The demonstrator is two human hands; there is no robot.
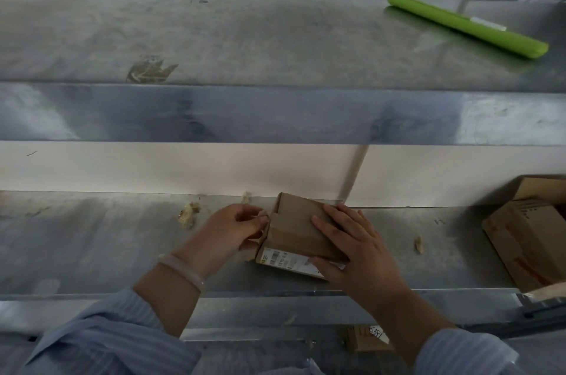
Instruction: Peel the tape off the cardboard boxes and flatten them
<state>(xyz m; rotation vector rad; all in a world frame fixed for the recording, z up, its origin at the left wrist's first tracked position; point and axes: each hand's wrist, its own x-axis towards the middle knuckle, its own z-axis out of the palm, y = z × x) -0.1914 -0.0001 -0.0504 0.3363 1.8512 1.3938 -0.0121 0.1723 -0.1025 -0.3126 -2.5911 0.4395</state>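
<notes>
Pale blue pinstriped sleeves (101, 341) on both arms; translucent pale bangle (180, 267) on left wrist.

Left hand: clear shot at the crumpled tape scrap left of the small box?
Likely yes. The tape scrap lies on the shelf just beyond the left hand, with nothing between them. That hand pinches the small box at its left edge, so it must let go first.

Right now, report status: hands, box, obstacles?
Left hand pinches small cardboard box at left end. Right hand presses flat on top. Box unflattened, on metal shelf. Tape scraps lie apart.
</notes>
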